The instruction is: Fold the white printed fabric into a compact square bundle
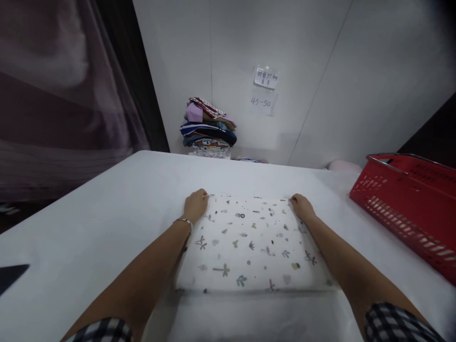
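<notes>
A white cloth [245, 242] printed with small plants, palms and animals lies folded into a rough rectangle on the white table [117, 204]. My left hand [196, 205] pinches its far left corner, and a thin bracelet circles that wrist. At the far right corner, my right hand [302, 207] has its fingers closed on the cloth's edge. Between the two hands the far edge runs nearly straight. Below the printed part, a plain whitish surface reaches toward me; whether it belongs to the cloth I cannot tell.
A red plastic basket [409, 199] with metal handles stands on the right. Behind the table's far edge rises a stack of folded fabrics [208, 126] against the pale wall. Paper notes [265, 77] are stuck there. A dark pointed object [12, 277] lies at the left.
</notes>
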`<state>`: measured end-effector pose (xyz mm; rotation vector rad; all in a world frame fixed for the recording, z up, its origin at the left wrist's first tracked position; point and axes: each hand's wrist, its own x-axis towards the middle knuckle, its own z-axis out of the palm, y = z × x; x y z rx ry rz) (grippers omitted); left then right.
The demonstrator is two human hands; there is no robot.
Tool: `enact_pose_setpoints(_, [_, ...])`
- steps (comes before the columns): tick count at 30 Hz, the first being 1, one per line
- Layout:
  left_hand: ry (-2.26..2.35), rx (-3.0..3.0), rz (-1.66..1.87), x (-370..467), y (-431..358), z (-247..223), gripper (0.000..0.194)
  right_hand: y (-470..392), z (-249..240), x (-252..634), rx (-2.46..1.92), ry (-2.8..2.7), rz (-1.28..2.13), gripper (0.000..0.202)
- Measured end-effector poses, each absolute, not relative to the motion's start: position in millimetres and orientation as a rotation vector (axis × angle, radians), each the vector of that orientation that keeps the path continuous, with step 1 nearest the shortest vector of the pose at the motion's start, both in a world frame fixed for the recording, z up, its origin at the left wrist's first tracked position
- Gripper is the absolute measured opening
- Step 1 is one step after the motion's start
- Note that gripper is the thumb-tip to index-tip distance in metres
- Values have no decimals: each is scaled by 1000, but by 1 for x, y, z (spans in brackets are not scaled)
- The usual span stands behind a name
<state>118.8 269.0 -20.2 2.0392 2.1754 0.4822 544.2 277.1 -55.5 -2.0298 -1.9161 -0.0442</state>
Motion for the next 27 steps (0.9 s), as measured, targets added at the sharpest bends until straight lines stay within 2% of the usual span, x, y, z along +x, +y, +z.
enact_pose_setpoints(6, [2000,2377,546,134,252,-8,35,255,-49,505,-1742,-2100,-104,39])
enact_pose_setpoints(9, [1758,2617,460,146,237,-12,43,241,-46,475,-1484,-2402,59,53])
enact_pose_setpoints(14, [1809,2491,264,141,235,-36,68,243,-46,459,-1600,-2548,301,63])
enact_pose_setpoints(21, [1811,2521,273,136,238,-42,66,247,-40,462,-1635,-2514,437,65])
enact_pose_setpoints(27, [1816,2449,275,138,235,-27,63,190,-21,494,-1723,-2371,453,67])
